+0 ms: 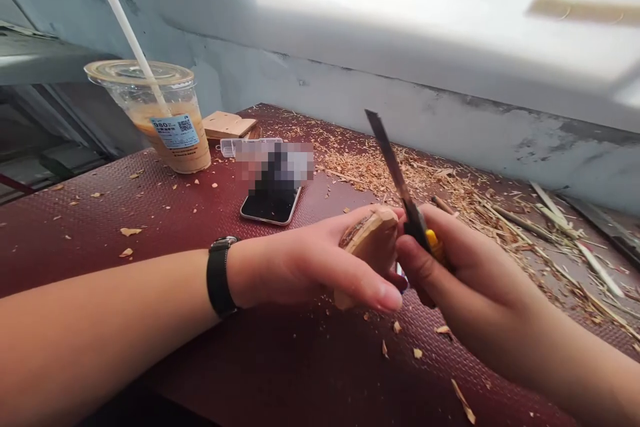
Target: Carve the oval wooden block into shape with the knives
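Over the dark red table [280,373], my left hand [320,260] is closed around a carved piece of wood [373,243], with bark-like brown along one edge. The thumb lies across its near side, and part of the wood is hidden by the fingers. My right hand [465,267] grips a utility knife [395,173] with a dark body and a yellow part. Its long dark blade is extended and points up and to the left, beside the wood. The right fingertips are close to the wood; whether they touch it I cannot tell.
A plastic cup of milky brown drink [173,93] with a straw stands at the left. Behind my left hand lies a phone [270,205], near a clear plastic case [227,147] and a wooden block [229,125]. Wood shavings [360,163] and sticks [520,221] spread along the wall.
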{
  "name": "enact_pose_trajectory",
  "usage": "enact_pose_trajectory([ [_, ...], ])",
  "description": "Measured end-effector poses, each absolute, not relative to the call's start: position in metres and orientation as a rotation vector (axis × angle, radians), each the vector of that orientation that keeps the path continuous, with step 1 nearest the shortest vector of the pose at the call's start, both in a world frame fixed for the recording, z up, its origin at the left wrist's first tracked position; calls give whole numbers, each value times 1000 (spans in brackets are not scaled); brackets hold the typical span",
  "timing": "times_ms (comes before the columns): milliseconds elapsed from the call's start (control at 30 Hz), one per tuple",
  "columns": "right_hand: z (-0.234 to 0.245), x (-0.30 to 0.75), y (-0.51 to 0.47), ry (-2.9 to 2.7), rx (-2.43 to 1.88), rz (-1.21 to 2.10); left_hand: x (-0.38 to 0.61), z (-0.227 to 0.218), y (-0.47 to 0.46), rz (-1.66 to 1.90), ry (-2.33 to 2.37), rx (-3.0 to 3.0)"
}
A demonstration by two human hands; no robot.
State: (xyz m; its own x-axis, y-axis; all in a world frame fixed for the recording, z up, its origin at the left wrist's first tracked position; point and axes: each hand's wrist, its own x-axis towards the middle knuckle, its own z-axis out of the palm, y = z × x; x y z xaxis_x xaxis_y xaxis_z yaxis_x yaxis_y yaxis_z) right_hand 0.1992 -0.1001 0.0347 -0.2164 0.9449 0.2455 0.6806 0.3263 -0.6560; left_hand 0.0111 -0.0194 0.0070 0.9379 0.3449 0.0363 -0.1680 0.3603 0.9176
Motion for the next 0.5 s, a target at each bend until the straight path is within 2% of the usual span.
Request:
enact_pose_trajectory([
  [300,22,201,-107,-2435,-1440,-306,20,0,-30,407,374,1298],
  [500,21,208,-109,-2429,-1364,-585,21,5,-38,459,558,1468],
])
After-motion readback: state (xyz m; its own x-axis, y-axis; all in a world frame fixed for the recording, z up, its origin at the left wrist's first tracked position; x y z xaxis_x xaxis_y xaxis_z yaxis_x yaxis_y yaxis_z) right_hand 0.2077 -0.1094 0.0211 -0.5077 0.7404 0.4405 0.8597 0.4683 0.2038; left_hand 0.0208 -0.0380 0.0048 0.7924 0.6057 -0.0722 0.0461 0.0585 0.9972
